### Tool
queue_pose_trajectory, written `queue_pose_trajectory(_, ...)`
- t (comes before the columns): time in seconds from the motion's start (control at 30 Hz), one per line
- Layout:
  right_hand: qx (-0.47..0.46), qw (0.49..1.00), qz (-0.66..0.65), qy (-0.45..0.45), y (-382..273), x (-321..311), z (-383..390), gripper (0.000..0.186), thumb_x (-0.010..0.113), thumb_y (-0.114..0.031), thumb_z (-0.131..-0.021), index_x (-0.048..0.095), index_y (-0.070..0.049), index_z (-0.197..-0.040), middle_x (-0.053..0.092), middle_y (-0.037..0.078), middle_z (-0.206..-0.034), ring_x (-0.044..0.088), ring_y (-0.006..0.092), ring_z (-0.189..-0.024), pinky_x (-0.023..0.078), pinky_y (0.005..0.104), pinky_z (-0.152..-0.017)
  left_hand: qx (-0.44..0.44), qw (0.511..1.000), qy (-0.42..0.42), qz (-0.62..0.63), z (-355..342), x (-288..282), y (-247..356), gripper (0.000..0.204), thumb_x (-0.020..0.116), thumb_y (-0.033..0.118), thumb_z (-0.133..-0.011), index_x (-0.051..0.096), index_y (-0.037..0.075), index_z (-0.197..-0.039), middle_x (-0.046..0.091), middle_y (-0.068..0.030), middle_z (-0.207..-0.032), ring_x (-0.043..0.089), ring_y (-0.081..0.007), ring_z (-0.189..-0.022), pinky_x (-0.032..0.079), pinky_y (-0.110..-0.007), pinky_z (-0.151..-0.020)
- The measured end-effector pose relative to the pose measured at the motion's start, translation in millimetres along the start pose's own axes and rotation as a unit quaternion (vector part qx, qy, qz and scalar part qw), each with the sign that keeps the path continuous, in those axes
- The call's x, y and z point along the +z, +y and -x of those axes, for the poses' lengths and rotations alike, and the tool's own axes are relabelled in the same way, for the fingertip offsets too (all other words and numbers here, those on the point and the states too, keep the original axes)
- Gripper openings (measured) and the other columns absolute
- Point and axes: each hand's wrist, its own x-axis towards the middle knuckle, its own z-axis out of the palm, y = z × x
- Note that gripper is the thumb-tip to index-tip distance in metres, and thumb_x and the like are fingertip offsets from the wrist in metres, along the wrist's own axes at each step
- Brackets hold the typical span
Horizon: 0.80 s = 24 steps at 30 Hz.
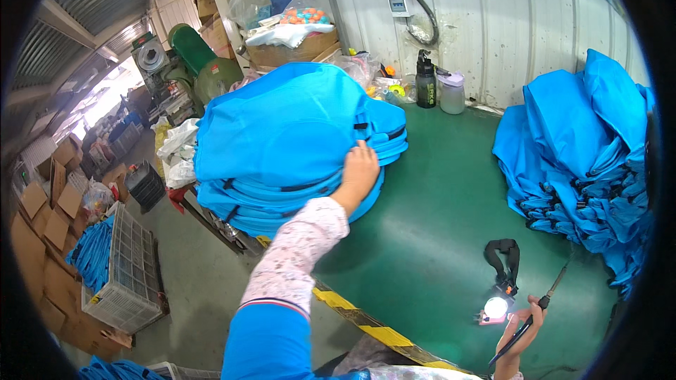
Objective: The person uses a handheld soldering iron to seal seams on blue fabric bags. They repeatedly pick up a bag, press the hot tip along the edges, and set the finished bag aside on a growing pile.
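My left hand [360, 172] is at the right edge of a tall stack of round blue fabric pieces [282, 123]. Its fingers are closed on the edge of the upper blue fabric piece, just below a small black tab. Low on the right, my right hand [520, 334] grips a soldering iron [524, 325], or a tool much like one, by its black handle. The thin metal shaft points up and to the right, away from the stack. Beside that hand lies a lit lamp [496, 307] with a black strap [501, 260].
Another heap of blue fabric [570, 141] covers the right end of the green table [429, 218]. A black bottle [426, 81] and a lidded jar [452, 95] stand by the wall. Yellow-black tape [373, 327] marks the front edge. A crate [134, 281] sits on the floor at left.
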Motion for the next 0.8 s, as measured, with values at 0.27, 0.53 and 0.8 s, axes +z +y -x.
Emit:
queue_pose_trajectory(0.27,0.002,1.0,-0.008,0.022,-6,-28,2,0.042,0.051,-0.012,-0.099,0.041,-0.002,-0.138,0.06,0.018,-0.097,0.057,0.024,-0.094,0.045,0.0437,-0.093,0.044,0.979,-0.04,0.196,25,-83,8,0.093,0.083,0.043,-0.071,0.042,0.006,-0.146,0.041,-0.0222,-0.149,0.043,-0.0434,-0.13,0.034,-0.053,-0.113)
queue_pose_trajectory(0.53,0.032,0.996,-0.087,0.004,-11,-28,8,0.044,0.056,0.0,-0.089,0.042,0.001,-0.131,0.059,0.016,-0.082,0.057,0.0324,-0.101,0.044,0.0482,-0.095,0.084,0.984,-0.011,0.155,182,-133,-118,0.086,0.078,0.046,-0.074,0.043,0.003,-0.14,0.052,-0.0168,-0.131,0.051,-0.0347,-0.119,0.038,-0.052,-0.103)
queue_pose_trajectory(0.8,-0.048,0.995,-0.088,0.009,-29,-49,12,0.04,0.06,0.002,-0.089,0.044,0.0,-0.126,0.059,0.025,-0.11,0.059,0.0277,-0.087,0.052,0.0382,-0.077,0.109,0.938,-0.218,0.245,131,-125,-121,0.066,0.08,0.035,-0.075,0.052,0.005,-0.127,0.065,-0.0188,-0.113,0.065,-0.0342,-0.102,0.054,-0.044,-0.083)
